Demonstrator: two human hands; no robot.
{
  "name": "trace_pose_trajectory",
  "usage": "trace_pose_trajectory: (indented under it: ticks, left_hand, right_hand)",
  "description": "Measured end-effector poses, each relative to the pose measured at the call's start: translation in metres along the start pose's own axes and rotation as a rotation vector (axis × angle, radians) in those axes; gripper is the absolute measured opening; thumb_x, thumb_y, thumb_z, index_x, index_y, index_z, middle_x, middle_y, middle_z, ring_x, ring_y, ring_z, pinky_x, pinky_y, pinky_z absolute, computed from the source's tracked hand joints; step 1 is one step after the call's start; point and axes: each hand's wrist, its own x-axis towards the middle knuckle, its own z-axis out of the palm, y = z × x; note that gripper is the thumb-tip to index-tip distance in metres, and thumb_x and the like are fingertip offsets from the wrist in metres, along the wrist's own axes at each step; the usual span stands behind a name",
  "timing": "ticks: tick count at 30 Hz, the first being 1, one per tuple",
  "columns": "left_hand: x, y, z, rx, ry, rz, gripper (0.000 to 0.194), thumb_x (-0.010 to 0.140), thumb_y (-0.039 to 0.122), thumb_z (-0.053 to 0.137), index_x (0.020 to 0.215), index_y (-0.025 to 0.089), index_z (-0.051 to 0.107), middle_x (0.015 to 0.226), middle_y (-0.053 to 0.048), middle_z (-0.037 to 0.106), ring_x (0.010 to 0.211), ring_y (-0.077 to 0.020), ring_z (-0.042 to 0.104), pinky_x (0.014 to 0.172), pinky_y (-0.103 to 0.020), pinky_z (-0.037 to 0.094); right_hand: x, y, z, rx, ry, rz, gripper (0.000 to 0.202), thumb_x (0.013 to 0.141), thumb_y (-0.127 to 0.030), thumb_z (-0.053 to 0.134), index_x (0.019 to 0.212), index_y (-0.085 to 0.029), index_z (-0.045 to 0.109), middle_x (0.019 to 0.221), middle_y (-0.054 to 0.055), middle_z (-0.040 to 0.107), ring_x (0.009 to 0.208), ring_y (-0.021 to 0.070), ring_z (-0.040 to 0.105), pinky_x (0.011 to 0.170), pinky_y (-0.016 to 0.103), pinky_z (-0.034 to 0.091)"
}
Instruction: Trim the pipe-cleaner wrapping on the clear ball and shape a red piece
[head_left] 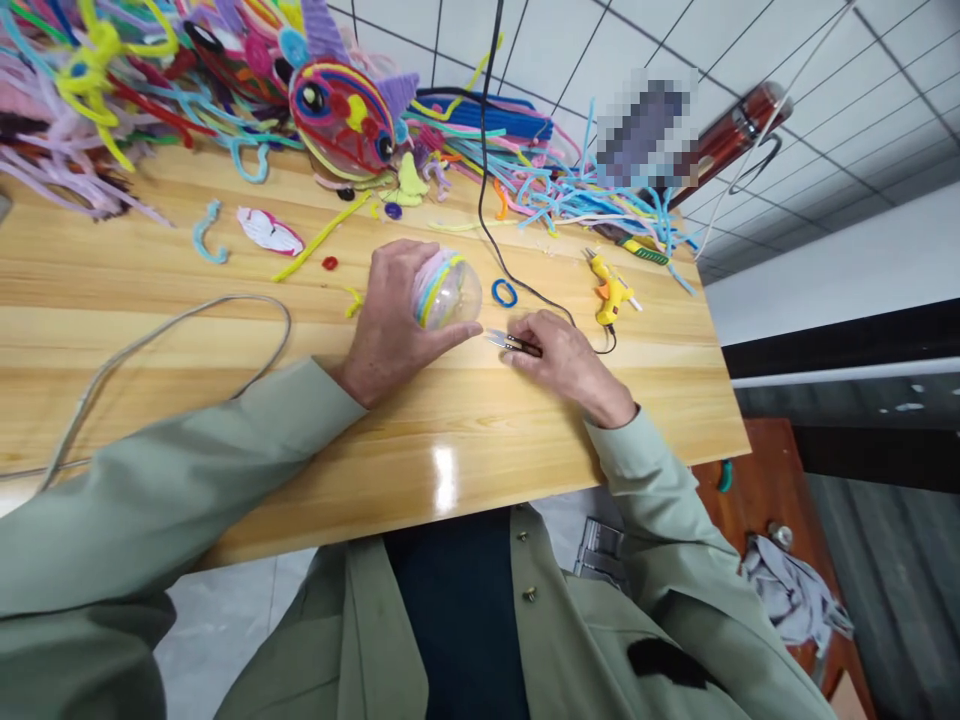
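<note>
My left hand (pixel 397 320) is wrapped round a clear plastic ball (pixel 459 297), its thumb pointing right along the lower side. Pink, yellow and blue pipe cleaner bands cover the part of the ball nearest my palm. Just right of it, my right hand (pixel 559 358) grips a pair of thread snips (pixel 511 343) with black handles, the blades pointing left toward my left thumb. A blue pipe cleaner ring (pixel 504 293) lies on the table above the snips.
A yellow glue gun (pixel 611 290) lies to the right, its cord near my right hand. Behind are heaped pipe cleaners (pixel 517 175) and a colourful fish-like craft (pixel 341 120). A grey cable (pixel 172 315) loops on the left. A yellow pipe cleaner (pixel 322 238) lies on the wooden table (pixel 390 455).
</note>
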Motion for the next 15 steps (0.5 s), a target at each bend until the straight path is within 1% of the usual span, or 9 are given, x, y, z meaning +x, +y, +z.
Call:
trace_pose_trajectory:
  ticks: [2, 6, 9, 11, 12, 15]
  left_hand:
    - [0.000, 0.001, 0.000, 0.015, 0.002, 0.036, 0.091, 0.090, 0.082, 0.088, 0.156, 0.033, 0.052, 0.150, -0.012, 0.067, 0.145, -0.0395, 0.061, 0.128, -0.073, 0.049]
    - [-0.001, 0.004, -0.001, 0.031, 0.013, 0.118, 0.080, 0.098, 0.067, 0.086, 0.162, 0.033, 0.050, 0.152, -0.014, 0.066, 0.144, -0.0383, 0.063, 0.127, -0.069, 0.052]
    - [-0.001, 0.008, -0.003, 0.019, -0.024, 0.091, 0.074, 0.103, 0.065, 0.080, 0.162, 0.033, 0.051, 0.155, -0.015, 0.065, 0.148, -0.0386, 0.062, 0.130, -0.067, 0.050]
    - [-0.001, 0.010, -0.004, -0.002, -0.037, 0.038, 0.071, 0.104, 0.067, 0.078, 0.161, 0.034, 0.053, 0.157, -0.014, 0.065, 0.152, -0.0401, 0.061, 0.134, -0.067, 0.046]
    - [-0.002, 0.011, -0.004, -0.007, -0.044, 0.016, 0.071, 0.103, 0.068, 0.077, 0.161, 0.034, 0.053, 0.158, -0.014, 0.065, 0.154, -0.0407, 0.060, 0.136, -0.067, 0.044]
    - [-0.003, 0.013, -0.002, 0.018, -0.058, 0.033, 0.074, 0.103, 0.071, 0.077, 0.162, 0.033, 0.052, 0.159, -0.015, 0.064, 0.154, -0.0412, 0.060, 0.135, -0.069, 0.045]
  right_hand:
    - [-0.007, -0.005, 0.005, -0.028, -0.011, 0.009, 0.017, 0.091, -0.020, 0.081, 0.099, -0.024, 0.066, 0.095, 0.005, 0.070, 0.090, 0.0242, 0.060, 0.083, 0.038, 0.045]
    - [-0.005, -0.007, 0.008, 0.045, -0.050, 0.040, 0.019, 0.093, -0.016, 0.072, 0.090, -0.026, 0.057, 0.089, 0.002, 0.064, 0.082, 0.0216, 0.055, 0.077, 0.036, 0.040]
    - [-0.004, -0.004, 0.005, 0.108, -0.028, 0.074, 0.020, 0.092, -0.015, 0.069, 0.087, -0.027, 0.053, 0.083, 0.000, 0.062, 0.077, 0.0202, 0.054, 0.074, 0.035, 0.039]
    - [-0.006, -0.001, 0.003, 0.196, 0.030, 0.116, 0.019, 0.095, -0.020, 0.070, 0.090, -0.027, 0.053, 0.080, -0.002, 0.063, 0.074, 0.0194, 0.055, 0.072, 0.035, 0.041]
    - [-0.007, -0.001, 0.002, 0.275, 0.059, 0.131, 0.018, 0.098, -0.026, 0.071, 0.093, -0.027, 0.053, 0.079, -0.002, 0.065, 0.073, 0.0189, 0.056, 0.072, 0.035, 0.043]
    - [-0.009, -0.009, 0.001, 0.608, 0.109, 0.112, 0.028, 0.105, -0.048, 0.074, 0.101, -0.028, 0.055, 0.079, -0.005, 0.068, 0.069, 0.0158, 0.060, 0.071, 0.032, 0.050]
